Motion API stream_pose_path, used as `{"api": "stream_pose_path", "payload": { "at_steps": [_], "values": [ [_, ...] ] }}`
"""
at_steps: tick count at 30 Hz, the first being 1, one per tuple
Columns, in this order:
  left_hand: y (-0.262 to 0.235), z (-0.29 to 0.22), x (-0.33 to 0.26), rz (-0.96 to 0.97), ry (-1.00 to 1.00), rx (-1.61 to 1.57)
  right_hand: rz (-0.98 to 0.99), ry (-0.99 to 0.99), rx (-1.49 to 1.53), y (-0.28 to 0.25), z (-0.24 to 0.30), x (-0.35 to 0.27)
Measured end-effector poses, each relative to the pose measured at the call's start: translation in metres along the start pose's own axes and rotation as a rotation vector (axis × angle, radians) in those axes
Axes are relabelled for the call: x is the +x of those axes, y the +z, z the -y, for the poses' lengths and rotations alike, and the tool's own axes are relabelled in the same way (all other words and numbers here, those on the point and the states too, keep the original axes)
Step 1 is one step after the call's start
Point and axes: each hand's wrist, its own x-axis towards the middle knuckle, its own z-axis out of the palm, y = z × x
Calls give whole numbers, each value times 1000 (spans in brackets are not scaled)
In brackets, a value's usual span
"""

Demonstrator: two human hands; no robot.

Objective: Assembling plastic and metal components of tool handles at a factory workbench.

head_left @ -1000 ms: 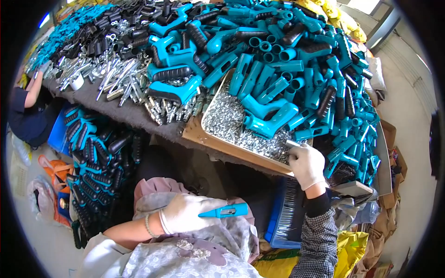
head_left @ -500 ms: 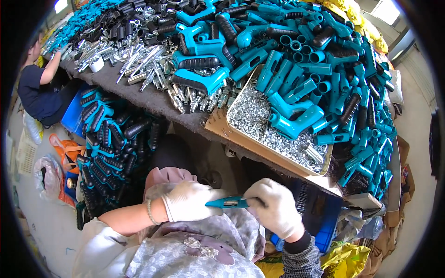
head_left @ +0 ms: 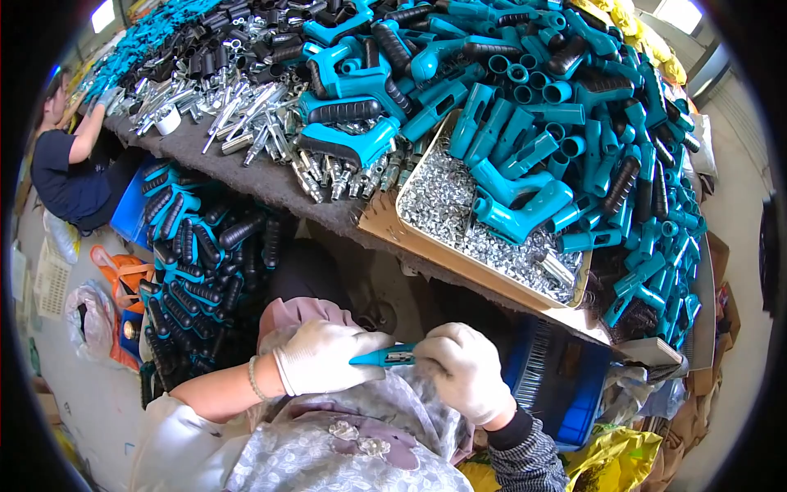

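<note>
In front of my apron, a teal plastic tool housing (head_left: 382, 357) with a slot in its side lies level between my two white-gloved hands. My left hand (head_left: 328, 358) is closed around its left end, thumb and fingers hiding that part. At the opposite end, the curled fingers of my right hand (head_left: 461, 369) grip the housing and cover its tip. Whether those fingers also hold a small part cannot be seen. Small metal shows within the slot. Just beyond my hands, a shallow tray (head_left: 402, 215) of small silvery metal pieces sits on the table edge, with teal pistol-shaped housings lying over it.
Teal housings (head_left: 525, 152) with black grips are heaped on the dark cloth-covered table (head_left: 234, 168). Metal rods (head_left: 246, 115) lie left of them. Below stand a pile of black-gripped housings (head_left: 184, 279) and a blue bin (head_left: 584, 402) with springs. A co-worker (head_left: 70, 168) sits far left.
Both my hands have shifted slightly left with the teal housing. My right fingers now cover more of its right end. The co-worker's head and arm have moved a little.
</note>
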Motion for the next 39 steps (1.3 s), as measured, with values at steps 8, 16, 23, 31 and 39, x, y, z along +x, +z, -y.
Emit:
{"api": "stream_pose_path", "payload": {
  "at_steps": [8, 16, 23, 31, 39],
  "values": [
    [-18, -6, -14, -266, 91, -87, 28, 648, 1056, -10, -8, -36],
    [-24, -13, -14, -327, 148, -95, 253, 603, 1442, 37, 8, -36],
    [-24, -13, -18, -332, 138, -77, 164, 607, 1515, 50, 8, -42],
    [-35, -17, -13, -362, 189, -16, 126, 669, 1498, 42, 17, -39],
    [-37, -22, -14, -383, 212, -78, -2, 568, 1953, 80, 24, -47]
  ]
}}
